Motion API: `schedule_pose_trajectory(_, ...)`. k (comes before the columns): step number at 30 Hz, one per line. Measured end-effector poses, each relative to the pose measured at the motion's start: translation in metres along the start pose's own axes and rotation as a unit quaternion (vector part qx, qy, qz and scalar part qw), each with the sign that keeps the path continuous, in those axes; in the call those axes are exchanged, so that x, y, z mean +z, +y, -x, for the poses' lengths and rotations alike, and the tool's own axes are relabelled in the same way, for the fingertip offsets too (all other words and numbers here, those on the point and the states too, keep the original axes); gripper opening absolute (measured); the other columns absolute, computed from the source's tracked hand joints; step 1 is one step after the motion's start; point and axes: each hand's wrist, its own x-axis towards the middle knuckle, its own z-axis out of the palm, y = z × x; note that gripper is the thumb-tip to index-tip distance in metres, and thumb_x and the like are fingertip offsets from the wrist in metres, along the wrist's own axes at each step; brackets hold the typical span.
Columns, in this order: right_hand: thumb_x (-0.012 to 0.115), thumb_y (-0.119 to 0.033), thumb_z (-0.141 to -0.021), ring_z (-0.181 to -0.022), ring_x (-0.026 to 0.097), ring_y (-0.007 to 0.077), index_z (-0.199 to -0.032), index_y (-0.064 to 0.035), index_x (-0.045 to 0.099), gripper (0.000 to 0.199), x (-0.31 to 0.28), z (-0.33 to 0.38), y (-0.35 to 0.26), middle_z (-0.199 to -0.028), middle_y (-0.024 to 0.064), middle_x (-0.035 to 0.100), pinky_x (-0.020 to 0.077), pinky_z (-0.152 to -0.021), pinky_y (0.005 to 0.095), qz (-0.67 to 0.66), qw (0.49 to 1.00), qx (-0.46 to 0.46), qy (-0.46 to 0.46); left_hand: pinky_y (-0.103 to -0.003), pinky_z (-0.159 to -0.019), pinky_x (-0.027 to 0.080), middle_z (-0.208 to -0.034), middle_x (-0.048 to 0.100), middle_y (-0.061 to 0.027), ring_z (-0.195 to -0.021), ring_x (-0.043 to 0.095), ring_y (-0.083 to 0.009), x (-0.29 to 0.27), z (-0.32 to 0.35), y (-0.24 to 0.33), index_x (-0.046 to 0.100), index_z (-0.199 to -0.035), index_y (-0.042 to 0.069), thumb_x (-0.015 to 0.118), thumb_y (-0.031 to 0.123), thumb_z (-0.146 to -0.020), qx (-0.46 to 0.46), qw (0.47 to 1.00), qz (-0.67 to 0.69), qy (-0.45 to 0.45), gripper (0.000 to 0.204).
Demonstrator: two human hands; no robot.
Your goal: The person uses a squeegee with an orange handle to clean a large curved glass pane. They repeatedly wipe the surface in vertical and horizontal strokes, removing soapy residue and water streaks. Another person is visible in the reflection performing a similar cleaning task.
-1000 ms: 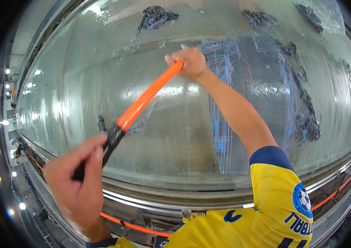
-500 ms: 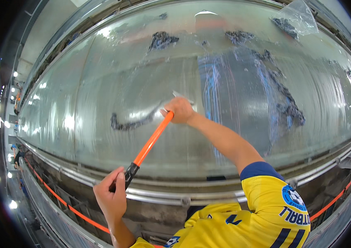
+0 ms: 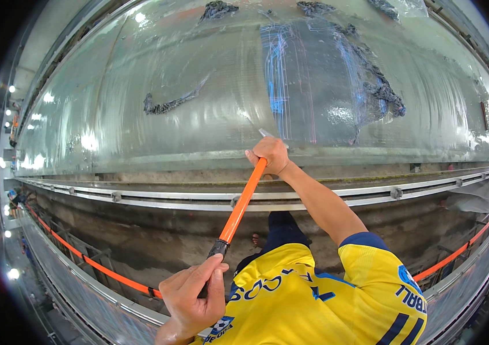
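Note:
A long-handled scraper (image 3: 243,201) with an orange shaft and black grip slants from lower left to upper right. My left hand (image 3: 195,293) is closed round the black grip, close to my yellow shirt. My right hand (image 3: 271,156) grips the upper shaft, its fingers hiding most of the head. Just past that hand, a bit of the pale blade shows over the near part of a wet, greenish-grey table (image 3: 198,132). A dark strip of wet residue (image 3: 178,103) lies farther off to the left. Beyond my right hand is a dark panel with blue streaks (image 3: 313,86).
Clumps of dark residue (image 3: 379,92) lie along the panel's right side, with more at the far edge. A metal rail (image 3: 158,198) runs along the table's near side. An orange bar (image 3: 109,276) passes at lower left. Grey sheeting (image 3: 474,196) hangs at right.
Both hands have drawn the scraper toward me, its head now nearer the table's near edge. The view has tilted down, so the table sits higher and more floor shows.

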Motion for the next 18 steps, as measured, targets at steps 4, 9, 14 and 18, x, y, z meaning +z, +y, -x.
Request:
schedule_pose_trajectory(4,0.075,-0.014,-0.08,-0.046,0.047,0.029,-0.052,-0.011,0.039,0.046,0.01,-0.017,0.033,-0.049,0.007,0.044,0.0356,-0.045,0.041,0.024,0.999,0.01,0.044,-0.025,-0.052,0.049,-0.062,0.069,-0.0095,-0.051,0.068,-0.0187,-0.013,-0.066,0.0,0.071,-0.105,-0.006,0.058,-0.002,-0.087,0.023,0.999,-0.012,-0.024,0.023)
schedule_pose_trajectory(9,0.075,-0.011,-0.081,-0.042,0.042,0.0276,-0.052,-0.0095,0.037,0.048,0.024,-0.085,0.087,-0.048,0.0074,0.04,0.032,-0.043,0.0384,0.009,0.998,0.003,0.069,-0.023,-0.044,0.042,-0.057,0.064,-0.0076,-0.043,0.06,-0.013,-0.029,-0.164,-0.011,0.073,-0.103,-0.006,0.059,-0.002,-0.087,0.002,0.999,-0.048,-0.007,0.022)
schedule_pose_trajectory(14,0.072,-0.019,-0.085,-0.043,0.048,0.029,-0.053,-0.0104,0.044,0.044,0.052,-0.165,0.163,-0.049,0.0074,0.047,0.0363,-0.043,0.0416,0.011,0.997,0.029,0.064,-0.022,-0.041,0.036,-0.056,0.06,-0.0057,-0.039,0.051,-0.0083,-0.037,-0.27,-0.013,0.074,-0.1,-0.007,0.059,-0.003,-0.087,-0.032,0.996,-0.07,0.055,0.021)
schedule_pose_trajectory(18,0.072,-0.022,-0.085,-0.045,0.052,0.0299,-0.055,-0.0093,0.047,0.041,0.054,-0.23,0.235,-0.051,0.008,0.051,0.0374,-0.043,0.0426,0.048,0.993,0.04,0.104,-0.02,-0.04,0.029,-0.056,0.054,-0.0003,-0.039,0.044,-0.0042,-0.037,-0.367,-0.041,0.073,-0.106,-0.006,0.056,0.001,-0.093,0.007,0.997,-0.055,0.052,0.023)
